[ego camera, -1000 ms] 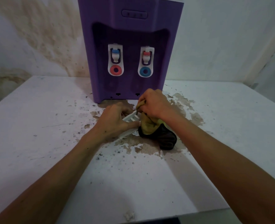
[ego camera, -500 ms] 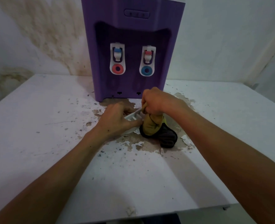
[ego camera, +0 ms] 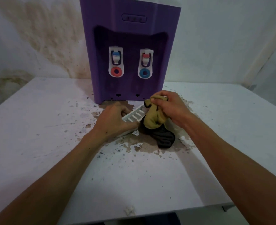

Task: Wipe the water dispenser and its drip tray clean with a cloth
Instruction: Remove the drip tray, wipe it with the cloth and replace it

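White drip tray (ego camera: 134, 116) steadied by left hand (ego camera: 113, 120) gripping its near end; right hand (ego camera: 169, 108) fingers bunch the cloth (ego camera: 155, 120). Advice: rub slat by slat, tray held flat on surface (ego camera: 36, 127).

Both forearms (ego camera: 66, 168) are bare (no sleeves, nothing on the wrists).
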Motion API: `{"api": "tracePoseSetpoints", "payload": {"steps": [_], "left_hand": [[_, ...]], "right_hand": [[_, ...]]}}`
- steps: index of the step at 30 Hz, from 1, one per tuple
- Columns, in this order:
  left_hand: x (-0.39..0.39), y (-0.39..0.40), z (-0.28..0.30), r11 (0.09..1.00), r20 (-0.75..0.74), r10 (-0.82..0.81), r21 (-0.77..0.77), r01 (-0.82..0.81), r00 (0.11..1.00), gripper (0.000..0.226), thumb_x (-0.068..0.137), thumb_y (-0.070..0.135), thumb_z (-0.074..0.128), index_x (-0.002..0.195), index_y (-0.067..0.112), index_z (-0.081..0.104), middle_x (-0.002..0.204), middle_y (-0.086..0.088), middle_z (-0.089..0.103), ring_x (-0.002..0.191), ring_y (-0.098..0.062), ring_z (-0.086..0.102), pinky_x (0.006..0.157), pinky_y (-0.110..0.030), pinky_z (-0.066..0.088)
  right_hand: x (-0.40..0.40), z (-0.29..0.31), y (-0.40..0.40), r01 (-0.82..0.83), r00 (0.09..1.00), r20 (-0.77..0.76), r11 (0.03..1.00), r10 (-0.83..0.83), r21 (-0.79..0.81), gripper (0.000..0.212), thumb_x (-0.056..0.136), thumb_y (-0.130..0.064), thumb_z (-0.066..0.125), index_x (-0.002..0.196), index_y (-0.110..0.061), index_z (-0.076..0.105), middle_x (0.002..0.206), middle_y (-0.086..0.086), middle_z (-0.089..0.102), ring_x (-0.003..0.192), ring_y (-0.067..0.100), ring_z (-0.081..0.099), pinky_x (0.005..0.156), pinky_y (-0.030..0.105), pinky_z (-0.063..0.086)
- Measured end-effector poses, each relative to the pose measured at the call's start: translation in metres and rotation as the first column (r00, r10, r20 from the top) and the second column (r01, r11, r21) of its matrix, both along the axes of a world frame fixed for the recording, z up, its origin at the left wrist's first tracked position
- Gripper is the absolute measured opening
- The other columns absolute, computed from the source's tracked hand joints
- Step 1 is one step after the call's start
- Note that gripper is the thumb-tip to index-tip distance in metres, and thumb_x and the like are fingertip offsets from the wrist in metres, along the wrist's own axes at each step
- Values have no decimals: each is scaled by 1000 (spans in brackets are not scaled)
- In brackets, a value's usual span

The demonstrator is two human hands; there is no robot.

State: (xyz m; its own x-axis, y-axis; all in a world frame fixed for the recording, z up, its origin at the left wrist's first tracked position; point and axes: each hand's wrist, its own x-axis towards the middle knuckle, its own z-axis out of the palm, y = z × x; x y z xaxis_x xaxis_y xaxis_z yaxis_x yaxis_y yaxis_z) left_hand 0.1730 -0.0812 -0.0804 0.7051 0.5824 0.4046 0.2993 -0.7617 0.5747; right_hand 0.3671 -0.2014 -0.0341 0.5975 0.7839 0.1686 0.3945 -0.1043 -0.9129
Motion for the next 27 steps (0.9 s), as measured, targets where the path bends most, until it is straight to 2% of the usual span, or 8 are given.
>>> {"api": "tracePoseSetpoints", "payload": {"steps": [3, 6, 8, 12, 14, 16, 18, 27], "left_hand": [[-2, 4, 1, 999, -21, 49, 14, -49, 999, 50, 56, 65, 68, 90, 29, 72, 93, 12, 66, 78, -4, 61, 67, -38, 57], [-2, 4, 1, 997, -33, 64, 43, -63, 997, 53, 56, 67, 66, 91, 28, 70, 93, 11, 65, 79, -4, 60, 66, -36, 56], [-1, 5, 0, 996, -34, 67, 61, -65, 997, 53, 59, 69, 65, 94, 28, 70, 94, 11, 65, 80, -5, 60, 66, -35, 56], [2, 10, -6, 995, -43, 5, 97, -1, 999, 56, 75, 78, 60, 111, 36, 71, 102, 14, 68, 88, -6, 62, 71, -38, 56], [1, 11, -9, 994, -47, -30, 107, 35, 998, 56, 78, 82, 57, 107, 36, 71, 100, 12, 69, 89, -8, 61, 71, -40, 54], [0, 7, -8, 995, -28, -28, 100, 30, 999, 56, 77, 81, 57, 103, 34, 72, 98, 10, 69, 90, -9, 60, 70, -42, 53], [-1, 3, -4, 996, 4, -22, 81, 22, 1000, 58, 74, 80, 58, 98, 30, 73, 94, 9, 69, 87, -8, 59, 69, -43, 53], [3, -1, -7, 997, 46, 21, 77, -25, 999, 43, 77, 72, 64, 79, 29, 67, 84, 8, 61, 79, -8, 55, 65, -40, 49]], "right_hand": [[8, 7, -5, -21, 975, 221, 999, 32, -51, 5, 87, -16, 75, 91, -17, 73, 92, -1, 74, 89, 15, 69, 78, 28, 53], [4, 11, 0, -67, 878, 459, 985, 132, -156, 7, 85, -16, 77, 90, -19, 73, 90, -9, 71, 87, 9, 63, 74, 14, 44], [-2, 11, 7, -71, 812, 556, 976, 175, -204, 8, 84, -17, 77, 91, -21, 74, 92, -7, 72, 86, 8, 63, 68, 3, 37], [-11, 12, 18, -81, 725, 657, 972, 209, -221, 12, 82, -12, 77, 93, -17, 76, 91, -4, 75, 83, 7, 62, 65, -2, 34], [-13, 11, 22, -99, 691, 683, 967, 238, -236, 12, 81, -10, 77, 91, -17, 76, 90, -3, 76, 86, 11, 66, 72, 4, 41], [-13, 10, 24, -95, 663, 703, 961, 257, -261, 12, 81, -11, 77, 90, -18, 75, 90, -2, 76, 92, 20, 68, 81, 25, 53], [-13, 8, 28, -71, 642, 720, 955, 264, -287, 11, 81, -11, 77, 89, -18, 75, 90, -1, 75, 93, 23, 67, 83, 37, 55], [-16, 4, 38, -26, 658, 711, 951, 248, -308, 11, 81, -18, 75, 89, -24, 73, 90, 1, 72, 93, 25, 64, 80, 43, 57]]}}
